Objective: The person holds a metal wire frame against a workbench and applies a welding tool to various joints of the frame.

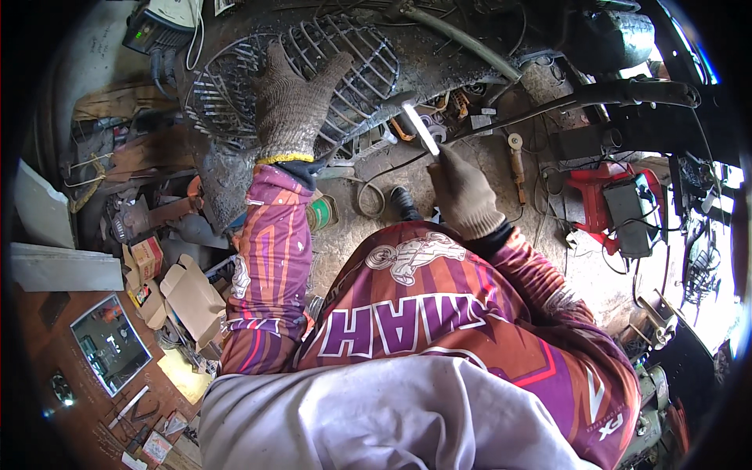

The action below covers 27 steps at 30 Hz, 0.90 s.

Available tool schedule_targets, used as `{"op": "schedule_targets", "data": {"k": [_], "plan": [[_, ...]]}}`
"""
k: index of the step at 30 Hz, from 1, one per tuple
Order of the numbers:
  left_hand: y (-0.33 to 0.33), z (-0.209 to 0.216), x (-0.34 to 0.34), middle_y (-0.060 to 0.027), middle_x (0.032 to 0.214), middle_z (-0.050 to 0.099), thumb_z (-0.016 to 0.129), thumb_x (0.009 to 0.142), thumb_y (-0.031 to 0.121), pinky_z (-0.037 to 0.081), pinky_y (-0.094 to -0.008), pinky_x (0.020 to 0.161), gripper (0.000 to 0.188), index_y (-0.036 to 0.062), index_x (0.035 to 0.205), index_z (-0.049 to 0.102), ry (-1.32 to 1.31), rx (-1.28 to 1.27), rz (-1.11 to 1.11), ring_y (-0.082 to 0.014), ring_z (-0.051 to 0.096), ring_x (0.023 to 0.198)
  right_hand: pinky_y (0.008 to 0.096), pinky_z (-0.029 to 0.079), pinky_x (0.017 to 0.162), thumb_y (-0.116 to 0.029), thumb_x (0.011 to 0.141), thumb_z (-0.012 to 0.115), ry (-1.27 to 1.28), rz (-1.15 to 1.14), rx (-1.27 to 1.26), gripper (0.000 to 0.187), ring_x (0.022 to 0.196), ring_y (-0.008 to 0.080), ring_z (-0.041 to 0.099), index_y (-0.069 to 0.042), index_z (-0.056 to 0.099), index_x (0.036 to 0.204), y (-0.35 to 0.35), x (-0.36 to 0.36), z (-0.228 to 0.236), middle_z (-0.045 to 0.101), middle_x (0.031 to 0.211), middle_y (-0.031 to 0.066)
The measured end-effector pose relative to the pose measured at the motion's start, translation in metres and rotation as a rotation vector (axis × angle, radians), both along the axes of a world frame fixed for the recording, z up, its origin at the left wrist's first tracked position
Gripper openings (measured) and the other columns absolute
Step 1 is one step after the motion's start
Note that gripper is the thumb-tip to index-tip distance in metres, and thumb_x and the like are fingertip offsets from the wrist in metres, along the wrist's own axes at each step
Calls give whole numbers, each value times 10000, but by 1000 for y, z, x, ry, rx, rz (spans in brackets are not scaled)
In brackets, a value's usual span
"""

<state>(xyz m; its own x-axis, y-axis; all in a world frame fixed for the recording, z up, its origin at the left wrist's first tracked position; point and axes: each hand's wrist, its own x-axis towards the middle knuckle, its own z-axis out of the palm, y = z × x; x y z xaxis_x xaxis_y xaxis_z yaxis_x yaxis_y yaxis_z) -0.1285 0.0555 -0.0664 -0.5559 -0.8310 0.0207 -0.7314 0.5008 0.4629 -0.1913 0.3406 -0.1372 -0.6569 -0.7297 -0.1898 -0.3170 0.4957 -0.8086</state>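
Two rounded grates of metal rods lie side by side on the dark, worn work surface (227,176): a left grate (223,78) and a right grate (364,66). My left hand (294,106), in a brown knit glove with a yellow cuff edge, holds the right grate near its inner edge. Its thumb reaches across the rods; some fingertips are hidden. In my gloved right hand (466,192), closed round the handle, is a hammer (421,129). The hammer's head is beside the right grate's lower right edge; I cannot tell whether they touch.
A box-shaped machine with a green display (157,27) stands at the upper left. Opened cardboard boxes (188,298) and scrap crowd the left side. A green-labelled round container (321,211) sits below the work surface. Cables and a red-framed device (591,200) lie to the right.
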Motion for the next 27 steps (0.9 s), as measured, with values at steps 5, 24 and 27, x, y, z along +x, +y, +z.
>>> {"op": "schedule_targets", "data": {"k": [5,24,27], "plan": [[4,3,-4,-344,1447,522,849,735,658,446,-522,1127,1138,-12,1540,405,-18,-60,53,-472,533,1352,536,553,817,-316,1047,547,-69,-54,-194,366,1013,463,682,-112,583,1349,5,-2,3,710,1061,256],[-1,1,-1,-367,1529,411,768,720,799,456,-549,1127,1279,19,1613,289,-58,-56,37,-512,482,1391,506,568,768,-258,1026,583,7,-19,-227,372,957,452,695,-129,589,1374,7,-4,-8,722,1018,227],[0,5,-4,-377,1522,409,762,722,807,460,-559,1122,1281,30,1620,282,-11,-15,-5,-522,497,1374,480,570,763,-210,1014,606,88,113,27,373,945,438,705,-101,599,1371,1,-10,-17,722,995,224]]}}
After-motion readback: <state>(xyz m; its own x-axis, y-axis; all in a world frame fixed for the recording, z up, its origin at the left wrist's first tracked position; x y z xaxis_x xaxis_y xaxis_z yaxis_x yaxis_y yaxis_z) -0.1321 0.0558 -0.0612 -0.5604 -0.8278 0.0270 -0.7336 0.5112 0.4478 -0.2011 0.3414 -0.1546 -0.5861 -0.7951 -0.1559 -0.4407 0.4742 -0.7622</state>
